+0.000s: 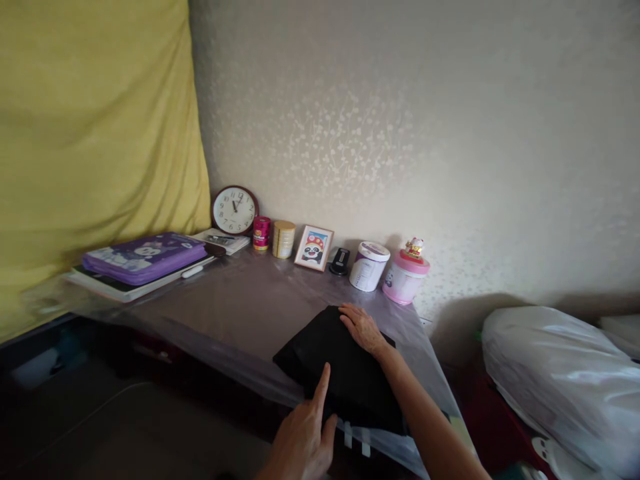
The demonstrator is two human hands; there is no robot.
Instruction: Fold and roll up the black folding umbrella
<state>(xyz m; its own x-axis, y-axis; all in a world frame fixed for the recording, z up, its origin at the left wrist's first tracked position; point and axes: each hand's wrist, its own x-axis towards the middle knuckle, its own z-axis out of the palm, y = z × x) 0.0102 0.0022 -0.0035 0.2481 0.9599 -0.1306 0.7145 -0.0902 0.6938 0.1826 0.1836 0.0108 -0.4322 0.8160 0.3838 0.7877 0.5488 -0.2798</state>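
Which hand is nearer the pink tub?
Right. The right hand lies on black fabric in front of the pink tub; the left hand is farther, nearer the camera.

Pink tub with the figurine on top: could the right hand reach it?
Probably yes: the right hand lies on the black cloth, and nothing appears to stand between it and the pink tub.

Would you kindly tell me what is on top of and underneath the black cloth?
The right hand rests on the black cloth; the left hand overlaps it in view, contact unclear. The table is underneath; anything between them is hidden.
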